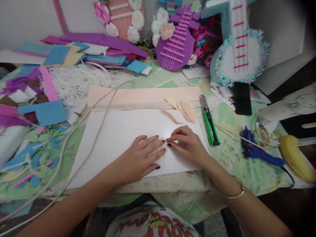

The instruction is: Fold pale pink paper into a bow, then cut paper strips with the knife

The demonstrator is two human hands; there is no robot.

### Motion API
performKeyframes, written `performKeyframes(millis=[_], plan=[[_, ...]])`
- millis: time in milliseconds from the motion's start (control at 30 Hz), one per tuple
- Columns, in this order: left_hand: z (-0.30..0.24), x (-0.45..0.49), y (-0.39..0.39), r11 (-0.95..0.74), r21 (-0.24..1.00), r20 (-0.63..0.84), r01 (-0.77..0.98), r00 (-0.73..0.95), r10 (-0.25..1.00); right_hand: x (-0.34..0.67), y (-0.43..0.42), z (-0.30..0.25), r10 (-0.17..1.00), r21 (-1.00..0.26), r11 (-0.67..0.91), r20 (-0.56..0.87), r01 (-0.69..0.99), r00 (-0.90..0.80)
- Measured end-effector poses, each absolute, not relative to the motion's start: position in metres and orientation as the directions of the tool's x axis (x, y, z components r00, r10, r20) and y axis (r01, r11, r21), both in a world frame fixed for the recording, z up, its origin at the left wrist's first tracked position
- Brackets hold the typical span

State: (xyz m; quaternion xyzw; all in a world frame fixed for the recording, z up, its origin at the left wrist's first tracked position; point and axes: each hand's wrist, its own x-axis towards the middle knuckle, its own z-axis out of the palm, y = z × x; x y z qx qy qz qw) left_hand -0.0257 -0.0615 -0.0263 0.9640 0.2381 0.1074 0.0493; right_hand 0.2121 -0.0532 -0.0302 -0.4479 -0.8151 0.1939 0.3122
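Upper left of the frame: a heap of foam offcuts (pixel 45 112) in blue, purple and pink, flat and matte with clean cut edges, lies beside a tangle of white string (pixel 76 82). A white cable (pixel 81 131) runs from the lower left up across the corner of a smooth white sheet (pixel 111 141).

At centre, the left hand (pixel 142 154) lies flat and open on that sheet, fingers spread. Its fingertips press down a small peach piece (pixel 163 142), soft-looking and pointed, which sits between the two hands. The right hand (pixel 187 143) is half curled, with its fingertips on the piece's right edge. Whether the thumb pinches it from below cannot be told.

The piece looks thin and light, so uneven pressure from either hand could crease it or let it skid on the slick sheet. The cable, if tugged, could drag the sheet's corner.

Above the hands lie a long peach strip (pixel 138 95) and several loose peach petals (pixel 186 110), curved and leaf-shaped.

Just right of the sheet is a green utility knife (pixel 209 123), its blade end pointing away from the person. A sweeping wrist could knock it, so close does it lie. Farther right, a blue glue gun (pixel 256 151) rests near a banana (pixel 296 158), and its nozzle could mark anything it touches if hot.

Along the top stand a purple foam guitar (pixel 174 49) and a teal one (pixel 239 56), both trimmed with paper flowers.
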Motion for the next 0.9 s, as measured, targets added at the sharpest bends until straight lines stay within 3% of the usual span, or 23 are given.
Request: performKeyframes(millis=[300,900], plan=[[-0.0287,-0.0243,-0.0632,-0.908,0.08,0.214,0.411,0.882,0.419,0.2128,-0.0518,-0.032,0.852,-0.607,0.522,0.333,0.6,-0.404],[-0.0254,-0.032,-0.06,-0.886,0.186,0.111,0.425,0.887,0.449,0.2132,-0.0513,-0.0324,0.857,-0.619,0.511,0.317,0.596,-0.405]])
